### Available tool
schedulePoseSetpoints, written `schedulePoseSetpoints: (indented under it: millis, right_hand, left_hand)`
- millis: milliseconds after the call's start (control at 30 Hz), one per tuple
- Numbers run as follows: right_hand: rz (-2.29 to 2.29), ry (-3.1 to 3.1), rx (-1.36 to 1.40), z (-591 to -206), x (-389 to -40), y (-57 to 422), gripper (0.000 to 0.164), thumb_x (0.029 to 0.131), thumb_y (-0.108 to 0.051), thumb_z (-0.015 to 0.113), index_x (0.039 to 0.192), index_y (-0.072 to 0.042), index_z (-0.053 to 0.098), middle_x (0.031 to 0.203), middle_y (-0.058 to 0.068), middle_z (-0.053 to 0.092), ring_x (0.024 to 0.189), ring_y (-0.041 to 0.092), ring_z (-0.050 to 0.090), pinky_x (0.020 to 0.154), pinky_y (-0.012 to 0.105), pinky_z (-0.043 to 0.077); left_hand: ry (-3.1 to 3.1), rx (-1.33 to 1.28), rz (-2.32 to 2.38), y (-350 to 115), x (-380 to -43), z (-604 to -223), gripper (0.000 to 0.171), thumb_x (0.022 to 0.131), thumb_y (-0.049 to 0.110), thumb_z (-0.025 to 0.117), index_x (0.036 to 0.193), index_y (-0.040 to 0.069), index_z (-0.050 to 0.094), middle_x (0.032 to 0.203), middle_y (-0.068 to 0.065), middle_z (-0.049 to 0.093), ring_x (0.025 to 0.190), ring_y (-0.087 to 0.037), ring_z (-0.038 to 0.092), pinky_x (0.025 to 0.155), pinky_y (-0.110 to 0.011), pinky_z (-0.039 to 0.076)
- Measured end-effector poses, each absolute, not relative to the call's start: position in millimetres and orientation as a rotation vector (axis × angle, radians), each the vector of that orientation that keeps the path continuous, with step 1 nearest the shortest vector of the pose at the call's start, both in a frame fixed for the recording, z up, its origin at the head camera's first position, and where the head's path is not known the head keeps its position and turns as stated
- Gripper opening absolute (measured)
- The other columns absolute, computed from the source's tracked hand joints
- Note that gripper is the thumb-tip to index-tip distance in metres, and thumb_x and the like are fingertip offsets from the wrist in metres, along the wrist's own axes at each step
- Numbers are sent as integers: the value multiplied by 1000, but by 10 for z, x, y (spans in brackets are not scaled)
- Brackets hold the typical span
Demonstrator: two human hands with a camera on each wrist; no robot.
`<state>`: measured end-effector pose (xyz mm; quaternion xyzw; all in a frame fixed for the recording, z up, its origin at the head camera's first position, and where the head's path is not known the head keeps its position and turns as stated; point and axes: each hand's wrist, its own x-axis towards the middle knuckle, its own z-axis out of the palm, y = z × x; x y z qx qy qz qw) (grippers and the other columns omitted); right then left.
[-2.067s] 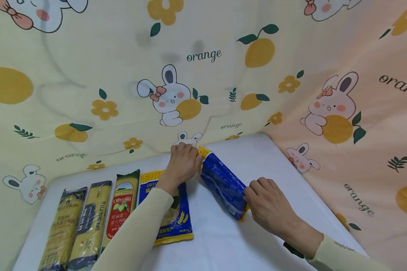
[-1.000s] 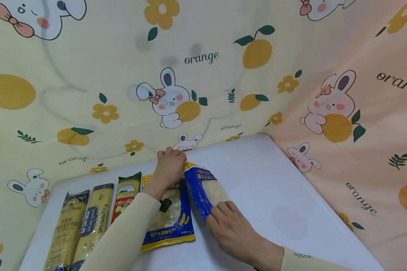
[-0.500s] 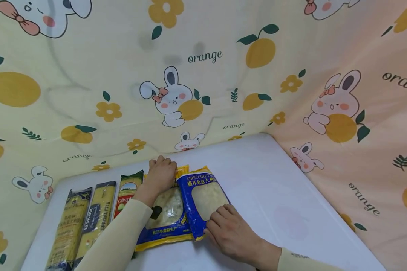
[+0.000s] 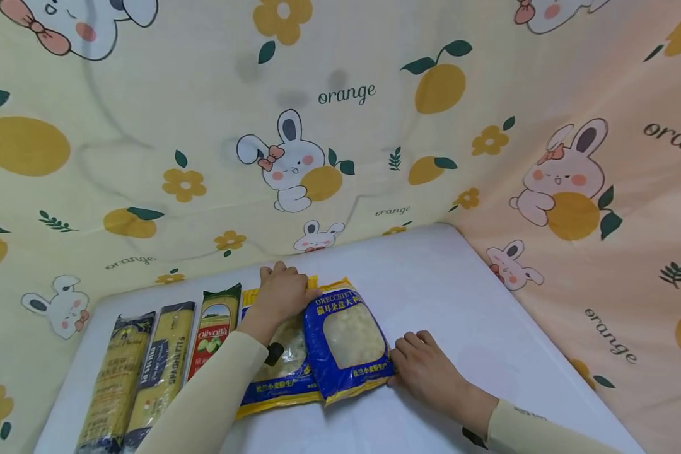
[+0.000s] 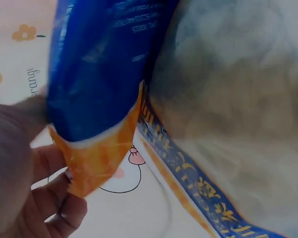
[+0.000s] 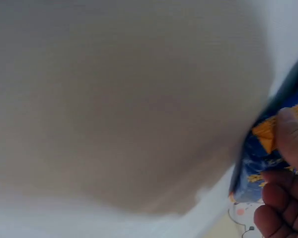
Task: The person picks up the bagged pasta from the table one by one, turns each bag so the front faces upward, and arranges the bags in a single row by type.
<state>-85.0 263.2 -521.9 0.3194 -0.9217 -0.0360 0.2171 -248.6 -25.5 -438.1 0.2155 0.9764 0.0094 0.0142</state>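
Note:
A blue-and-yellow bag of orecchiette pasta (image 4: 353,340), with a clear window, is held between my two hands. My left hand (image 4: 284,293) pinches its upper left corner; in the left wrist view the yellow corner (image 5: 97,166) sits between thumb and fingers, and the bag's blue back shows. My right hand (image 4: 428,372) pinches the lower right corner, and the right wrist view shows the thumb (image 6: 290,139) on its yellow edge. The bag's left side overlaps a matching pasta bag (image 4: 280,391) on the table, which my left arm partly covers.
Left of the bags lie a red-labelled Olivoilà pasta pack (image 4: 212,334) and two long spaghetti packs, one with a dark blue label (image 4: 157,362), the other at far left (image 4: 116,378). The white table (image 4: 420,271) meets a printed cloth backdrop (image 4: 204,113) behind and at right.
The held bag has swung from a diagonal, edge-on pose at right to face up, beside and partly over the matching bag. My left hand moved left; my right hand shifted its hold to the lower right corner.

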Motion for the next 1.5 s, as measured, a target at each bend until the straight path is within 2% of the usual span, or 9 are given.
schedulePoseSetpoints:
  millis: [233,500,700,867,1133,1233,1300,1400,1500]
  right_hand:
    - [-86,-2517,1035,-5117,-1014,2675,23,84,-27,85,88,-16,66,81,-7,58,81,15,51,80,36,46]
    - [-244,-2520,982,-4834,-1099,2792,18,86,-17,83,90,-14,66,86,-5,61,86,20,51,86,40,45]
    - [-306,-2611,962,-4887,-1065,2765,15,90,-20,81,92,-14,68,89,-4,63,85,20,50,83,39,45]
    - [-244,-2666,921,-4942,-1035,2823,14,89,-19,83,92,-14,70,88,-4,64,85,19,53,83,40,47]
    - [-169,-2706,786,-4783,-1034,2874,25,85,-35,83,88,-14,71,90,0,67,92,24,63,99,58,48]
    - [-71,-2739,657,-4796,-1114,2736,34,94,-43,77,101,-10,72,106,6,72,105,29,66,106,64,46]
    - [12,-2799,557,-4836,-1180,2624,51,98,-52,71,120,-6,71,126,13,70,121,36,63,110,68,42]
    - [154,-2932,418,-4927,-1288,2460,80,98,-66,61,151,-6,54,157,22,51,147,48,43,116,76,30]
    - [257,-3038,324,-5037,-1392,2350,91,99,-72,54,164,-9,38,171,23,29,159,50,20,119,80,16]
  left_hand:
    - [3085,845,-45,-126,-2533,-4399,16,102,32,71,95,20,79,93,1,70,95,-27,51,90,-53,35]
    - [3332,993,60,80,-2773,-4491,18,107,30,64,107,16,76,106,-2,72,99,-29,57,87,-50,42]
    - [3266,809,10,148,-2714,-4641,21,109,24,59,119,11,73,114,-9,72,108,-33,60,94,-56,48]
    - [3173,734,84,108,-2571,-4679,31,107,32,62,128,10,68,125,-11,71,117,-35,59,100,-59,48]
    - [2937,734,197,-310,-2177,-4520,44,106,43,63,140,15,67,145,-10,64,138,-38,52,114,-66,38]
    - [2862,737,210,-580,-1996,-4552,52,106,47,60,147,15,62,153,-12,57,146,-41,45,118,-71,32]
    - [2823,758,202,-732,-1881,-4604,61,106,52,59,153,14,55,160,-14,51,151,-43,39,119,-74,28]
    - [2780,765,218,-885,-1733,-4702,81,102,63,58,163,13,40,170,-17,35,158,-46,27,120,-76,21]
    - [2766,745,251,-951,-1639,-4836,101,97,73,56,169,12,22,176,-18,18,162,-46,13,122,-76,14]
